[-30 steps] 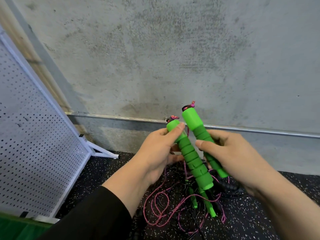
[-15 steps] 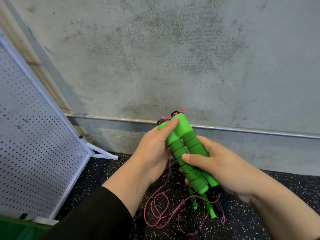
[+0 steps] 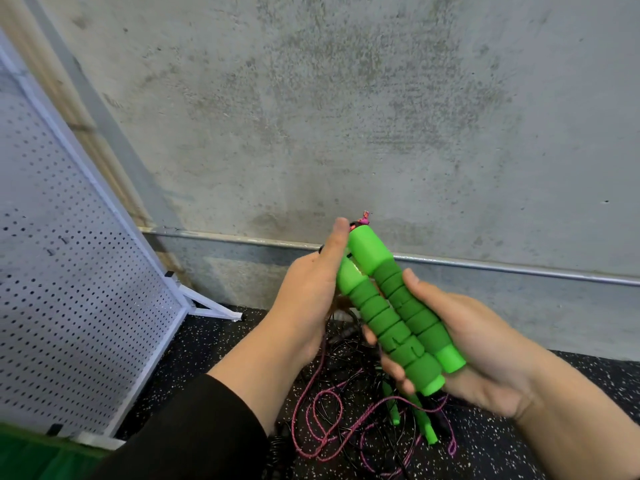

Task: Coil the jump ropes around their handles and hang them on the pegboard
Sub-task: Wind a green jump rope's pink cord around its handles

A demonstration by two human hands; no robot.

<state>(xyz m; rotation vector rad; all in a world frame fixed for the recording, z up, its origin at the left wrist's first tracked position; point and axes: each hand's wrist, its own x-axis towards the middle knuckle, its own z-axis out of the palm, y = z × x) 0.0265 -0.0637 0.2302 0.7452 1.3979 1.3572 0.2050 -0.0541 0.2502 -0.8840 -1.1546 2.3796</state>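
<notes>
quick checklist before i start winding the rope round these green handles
1. Two ribbed green foam handles side by side: ok.
2. Right hand grips both handles: ok.
3. Left hand free to wind: not ok, its thumb presses the handle tops.
4. Pink braided rope free of the black cords on the floor: not ok, they overlap.
5. White perforated pegboard within view: ok.
6. Free hook on it: cannot tell.
</notes>
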